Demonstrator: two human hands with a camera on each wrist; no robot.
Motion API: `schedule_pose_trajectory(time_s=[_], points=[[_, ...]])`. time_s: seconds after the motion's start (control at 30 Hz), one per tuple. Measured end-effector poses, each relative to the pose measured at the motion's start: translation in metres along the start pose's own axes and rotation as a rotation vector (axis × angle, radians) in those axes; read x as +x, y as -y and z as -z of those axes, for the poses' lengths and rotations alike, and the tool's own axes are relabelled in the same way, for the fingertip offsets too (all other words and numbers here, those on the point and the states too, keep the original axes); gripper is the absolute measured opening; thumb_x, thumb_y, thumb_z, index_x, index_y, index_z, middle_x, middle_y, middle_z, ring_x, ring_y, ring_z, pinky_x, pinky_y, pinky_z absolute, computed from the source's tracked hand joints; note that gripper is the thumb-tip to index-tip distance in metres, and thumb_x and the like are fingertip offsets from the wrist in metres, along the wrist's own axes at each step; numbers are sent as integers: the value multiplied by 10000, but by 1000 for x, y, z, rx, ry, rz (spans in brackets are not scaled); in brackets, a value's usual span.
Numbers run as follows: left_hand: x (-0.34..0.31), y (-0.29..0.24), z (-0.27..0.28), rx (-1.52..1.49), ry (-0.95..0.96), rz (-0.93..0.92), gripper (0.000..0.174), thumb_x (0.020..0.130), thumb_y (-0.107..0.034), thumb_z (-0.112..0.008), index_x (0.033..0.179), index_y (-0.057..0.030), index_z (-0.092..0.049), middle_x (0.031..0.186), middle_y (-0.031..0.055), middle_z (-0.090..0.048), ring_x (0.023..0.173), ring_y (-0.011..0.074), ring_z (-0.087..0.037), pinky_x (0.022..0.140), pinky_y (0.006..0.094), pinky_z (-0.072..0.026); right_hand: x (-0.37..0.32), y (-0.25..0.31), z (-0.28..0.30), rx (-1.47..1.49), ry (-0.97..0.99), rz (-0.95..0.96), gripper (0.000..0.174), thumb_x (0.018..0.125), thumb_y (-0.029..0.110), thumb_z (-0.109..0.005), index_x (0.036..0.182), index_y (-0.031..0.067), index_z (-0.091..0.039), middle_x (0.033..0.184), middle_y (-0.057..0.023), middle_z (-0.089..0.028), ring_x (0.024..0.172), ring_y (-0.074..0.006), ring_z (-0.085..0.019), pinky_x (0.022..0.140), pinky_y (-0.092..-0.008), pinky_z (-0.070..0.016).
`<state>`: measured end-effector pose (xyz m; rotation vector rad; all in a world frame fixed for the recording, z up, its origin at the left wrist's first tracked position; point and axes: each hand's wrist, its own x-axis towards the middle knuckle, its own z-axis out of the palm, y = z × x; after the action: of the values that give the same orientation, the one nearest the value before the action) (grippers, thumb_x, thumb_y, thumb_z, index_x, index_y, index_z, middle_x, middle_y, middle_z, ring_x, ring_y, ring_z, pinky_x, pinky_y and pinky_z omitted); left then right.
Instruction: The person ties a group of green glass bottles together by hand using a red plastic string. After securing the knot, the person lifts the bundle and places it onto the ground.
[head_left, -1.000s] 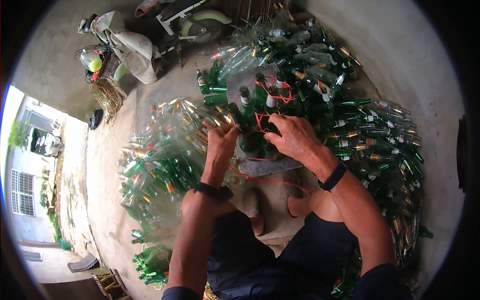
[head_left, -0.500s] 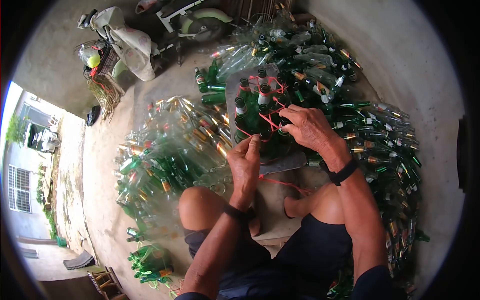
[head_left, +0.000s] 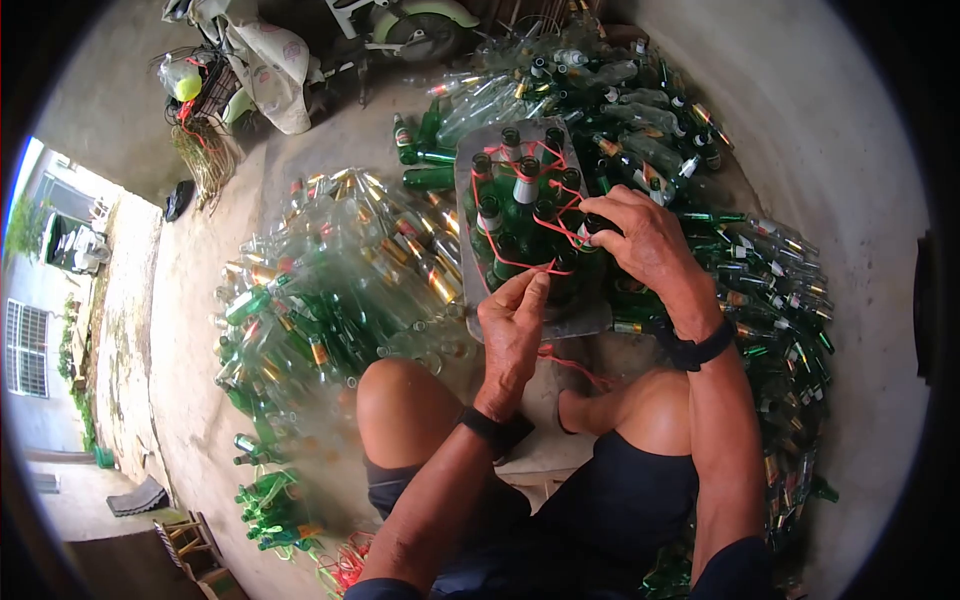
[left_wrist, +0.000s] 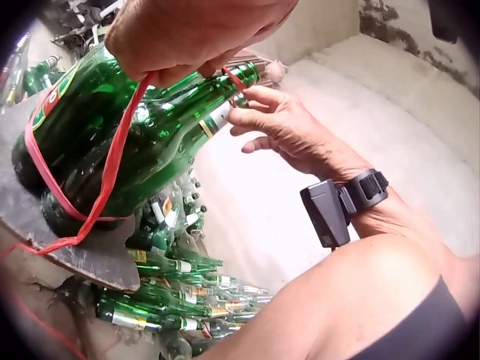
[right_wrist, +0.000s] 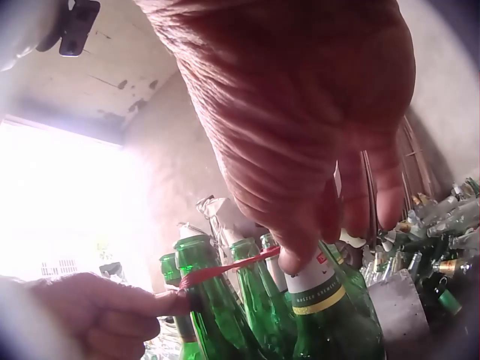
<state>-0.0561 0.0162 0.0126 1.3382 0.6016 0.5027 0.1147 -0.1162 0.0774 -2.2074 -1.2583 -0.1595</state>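
A bundle of upright green glass bottles (head_left: 517,218) stands on a grey board (left_wrist: 101,264), in front of the person. Red plastic string (left_wrist: 112,169) winds around the bottle necks and also circles the bottles low down. At the near side of the bundle, my left hand (head_left: 513,325) pinches the string between thumb and forefinger. My right hand (head_left: 645,240) holds the neck of a white-labelled green bottle (right_wrist: 322,319) at the right side, thumb and fingers around it. Between the two hands the string runs taut across a bottle neck in the right wrist view.
Loose bottles (head_left: 345,265) lie heaped on the left, and more bottles (head_left: 750,260) lie along the wall on the right. Another pile (head_left: 620,90) is at the back. A parked scooter (head_left: 420,30) stands behind. Loose red string (head_left: 580,370) trails near the feet.
My left hand has moved right along the near side of the bundle, drawing the string across. The right hand has shifted right and slightly away from the body, to the bundle's right side.
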Motion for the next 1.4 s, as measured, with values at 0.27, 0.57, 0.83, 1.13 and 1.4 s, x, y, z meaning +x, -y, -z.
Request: schedule_pose_trajectory(time_s=[0.27, 0.57, 0.83, 1.13, 1.4], points=[[7, 8, 10, 8, 26, 30, 299, 1021, -207, -732, 1128, 72, -758, 898, 12, -736, 773, 65, -600, 667, 237, -487, 13, 32, 6, -22, -122, 115, 257, 850, -32, -665, 1077, 52, -750, 986, -105, -660, 995, -335, -644, 869, -445, -552], [18, 12, 5, 84, -136, 71, 309, 972, -229, -788, 991, 79, -782, 784, -11, -686, 703, 57, -552, 617, 246, -454, 38, 53, -8, 27, 471, 68, 249, 919, 105, -553, 1032, 63, -770, 1027, -162, -733, 1005, -381, -681, 934, -463, -527], [18, 6, 1, 179, -217, 124, 375, 940, -325, -828, 876, 44, -791, 668, -37, -612, 618, 60, -482, 531, 270, -400, 62, 44, -18, 99, 761, 69, 312, 847, 101, -523, 999, 71, -794, 1007, -222, -755, 1000, -417, -709, 935, -499, -542], [18, 15, 3, 157, -189, 105, 386, 938, -343, -775, 810, 21, -764, 614, 81, -672, 578, 126, -597, 581, 363, -493, 54, 70, -10, -396, 574, 310, 147, 875, 155, -643, 862, 73, -765, 937, -150, -718, 964, -361, -706, 829, -487, -556], [12, 7, 1, 82, -166, 101, 346, 1006, -225, -722, 827, 72, -723, 658, -15, -589, 619, 65, -483, 523, 295, -394, 61, 71, 4, -506, 577, 446, 96, 885, 134, -645, 888, 109, -738, 903, -89, -681, 920, -305, -697, 783, -457, -564]])
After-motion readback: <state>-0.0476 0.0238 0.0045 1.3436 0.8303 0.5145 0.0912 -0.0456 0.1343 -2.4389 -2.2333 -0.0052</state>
